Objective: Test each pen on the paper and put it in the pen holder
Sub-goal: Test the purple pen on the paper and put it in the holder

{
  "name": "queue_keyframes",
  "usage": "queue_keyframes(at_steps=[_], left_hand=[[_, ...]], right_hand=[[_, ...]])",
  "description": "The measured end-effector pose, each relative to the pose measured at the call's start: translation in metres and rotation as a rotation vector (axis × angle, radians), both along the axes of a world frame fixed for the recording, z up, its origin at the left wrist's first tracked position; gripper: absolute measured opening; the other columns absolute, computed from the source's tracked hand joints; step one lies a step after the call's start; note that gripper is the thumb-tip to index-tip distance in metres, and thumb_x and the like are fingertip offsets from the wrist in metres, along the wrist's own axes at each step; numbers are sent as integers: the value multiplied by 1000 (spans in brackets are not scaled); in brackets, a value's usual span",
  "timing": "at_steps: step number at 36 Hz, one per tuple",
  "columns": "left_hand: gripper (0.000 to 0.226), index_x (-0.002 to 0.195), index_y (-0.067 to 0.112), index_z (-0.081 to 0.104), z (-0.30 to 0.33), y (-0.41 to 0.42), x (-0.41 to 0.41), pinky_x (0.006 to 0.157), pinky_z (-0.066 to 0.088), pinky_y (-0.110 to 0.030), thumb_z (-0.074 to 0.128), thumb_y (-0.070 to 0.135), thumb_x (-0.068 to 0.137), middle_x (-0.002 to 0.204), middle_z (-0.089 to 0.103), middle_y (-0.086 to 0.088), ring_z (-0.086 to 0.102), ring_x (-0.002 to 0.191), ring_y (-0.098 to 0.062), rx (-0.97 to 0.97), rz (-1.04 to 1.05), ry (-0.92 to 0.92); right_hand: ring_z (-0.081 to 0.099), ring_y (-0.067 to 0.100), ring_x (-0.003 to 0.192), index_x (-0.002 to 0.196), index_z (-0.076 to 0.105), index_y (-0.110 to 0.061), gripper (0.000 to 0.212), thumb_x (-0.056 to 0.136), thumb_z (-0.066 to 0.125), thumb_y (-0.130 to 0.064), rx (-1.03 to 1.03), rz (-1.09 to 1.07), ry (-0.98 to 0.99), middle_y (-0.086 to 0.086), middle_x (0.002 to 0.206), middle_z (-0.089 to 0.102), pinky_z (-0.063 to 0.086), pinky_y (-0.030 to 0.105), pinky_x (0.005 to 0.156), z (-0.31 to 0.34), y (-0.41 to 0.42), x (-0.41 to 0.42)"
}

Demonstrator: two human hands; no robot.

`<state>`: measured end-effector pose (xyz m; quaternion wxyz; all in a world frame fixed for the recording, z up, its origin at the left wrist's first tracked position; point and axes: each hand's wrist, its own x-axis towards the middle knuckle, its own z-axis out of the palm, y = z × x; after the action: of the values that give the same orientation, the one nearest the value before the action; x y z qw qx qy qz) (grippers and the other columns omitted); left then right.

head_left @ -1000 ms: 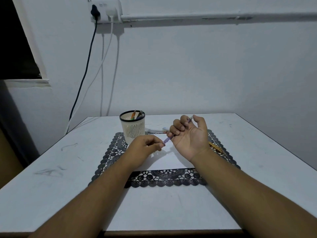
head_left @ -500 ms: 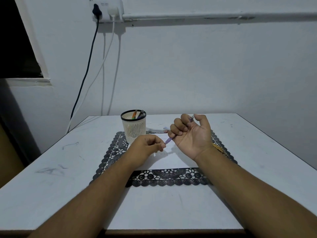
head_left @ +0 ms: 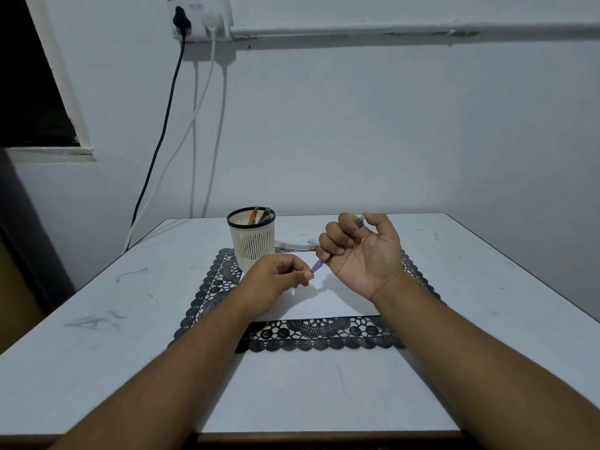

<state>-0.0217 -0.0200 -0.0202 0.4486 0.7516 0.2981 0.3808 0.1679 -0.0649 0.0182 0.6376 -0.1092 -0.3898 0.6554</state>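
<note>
My right hand (head_left: 363,254) is raised palm-up over the white paper (head_left: 324,303), its fingers curled round a purple pen (head_left: 319,264). The pen slants from the thumb down to the left. My left hand (head_left: 276,280) is just below and to the left, pinching the pen's lower end between thumb and forefinger. I cannot tell whether a cap sits there. The cream slotted pen holder (head_left: 252,245) with a black rim stands behind my left hand and holds several pens.
The paper lies on a black lace mat (head_left: 324,336) on the white table (head_left: 97,303). Loose pens (head_left: 293,245) lie behind the paper, right of the holder. The wall is close behind, with cables (head_left: 156,157) hanging at the far left corner.
</note>
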Motion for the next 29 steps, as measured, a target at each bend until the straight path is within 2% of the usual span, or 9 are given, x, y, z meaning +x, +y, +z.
queue_keyframes(at_steps=[7,12,19,29], left_hand=[[10,83,12,74,1,0,1,63,43,-19,72,7,92,74,71,2,54,65,-8,-8,2,4],[10,84,12,74,0,0,0,64,44,-18,72,7,92,75,71,2,55,66,-8,-2,-3,8],[11,83,13,75,-1,2,1,65,44,-18,72,6,92,75,71,2,56,66,-7,-7,-5,16],[12,83,14,75,0,2,1,65,44,-19,72,6,92,75,71,2,56,67,-7,-11,2,18]], right_hand=[[19,19,64,67,26,-19,30,86,39,-39,-1,-10,-11,1,66,19,25,36,65,1,-1,1],[19,20,63,64,34,-19,31,86,40,-40,2,-4,-13,1,66,20,25,36,65,1,-1,1],[18,19,63,67,26,-19,30,85,40,-39,-7,-7,-24,1,66,19,23,36,65,0,-1,1],[19,19,63,66,29,-19,31,86,41,-40,-13,-4,-13,1,65,20,25,36,65,1,-1,1]])
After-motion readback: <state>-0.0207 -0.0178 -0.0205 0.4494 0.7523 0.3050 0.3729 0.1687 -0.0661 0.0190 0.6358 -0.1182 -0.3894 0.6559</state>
